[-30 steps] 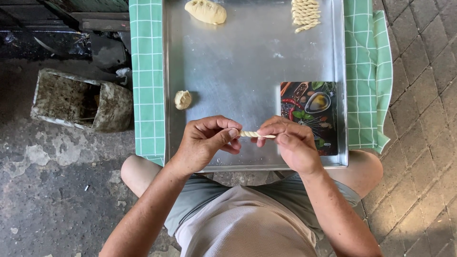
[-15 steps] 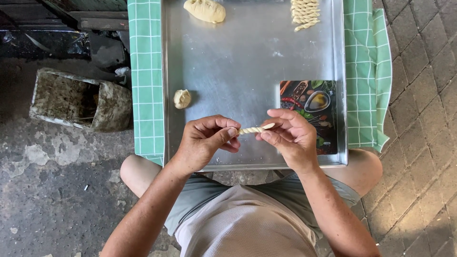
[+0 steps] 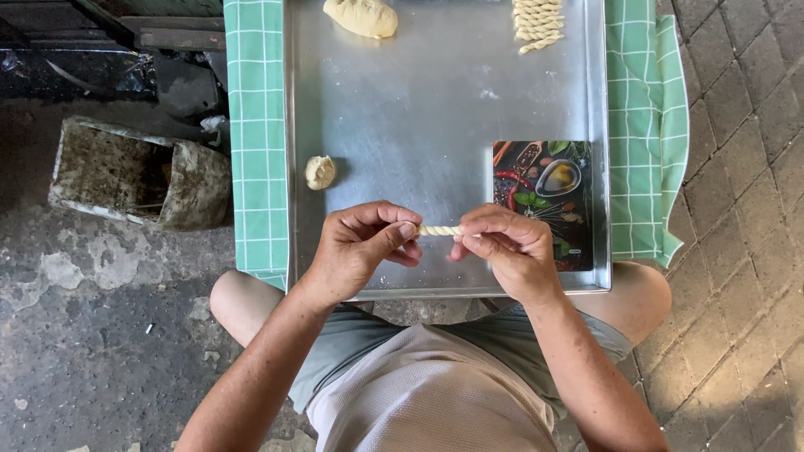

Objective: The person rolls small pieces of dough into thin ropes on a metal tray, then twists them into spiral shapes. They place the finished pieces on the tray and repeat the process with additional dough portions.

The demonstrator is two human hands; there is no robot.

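Note:
A short twisted rope of pale dough [image 3: 440, 230] is held level just above the near part of a metal tray [image 3: 419, 117]. My left hand [image 3: 360, 247] pinches its left end and my right hand [image 3: 507, 247] pinches its right end, so only the middle of the twist shows between the fingers. A small dough ball [image 3: 319, 172] lies on the tray to the left of my left hand. A larger dough lump [image 3: 362, 17] rests at the far edge. Several finished twisted pieces [image 3: 538, 21] lie stacked at the far right.
A small board printed with spices and vegetables [image 3: 543, 201] sits on the tray's right side, close to my right hand. The tray rests on a green checked cloth [image 3: 255, 125] over my knees. A weathered concrete block [image 3: 134, 172] stands on the ground at left; brick paving [image 3: 745, 209] lies at right.
The dough twist has levelled out after tilting up at its right end. My hands have closed in on it, hiding more of its length. Nothing else on the tray moved.

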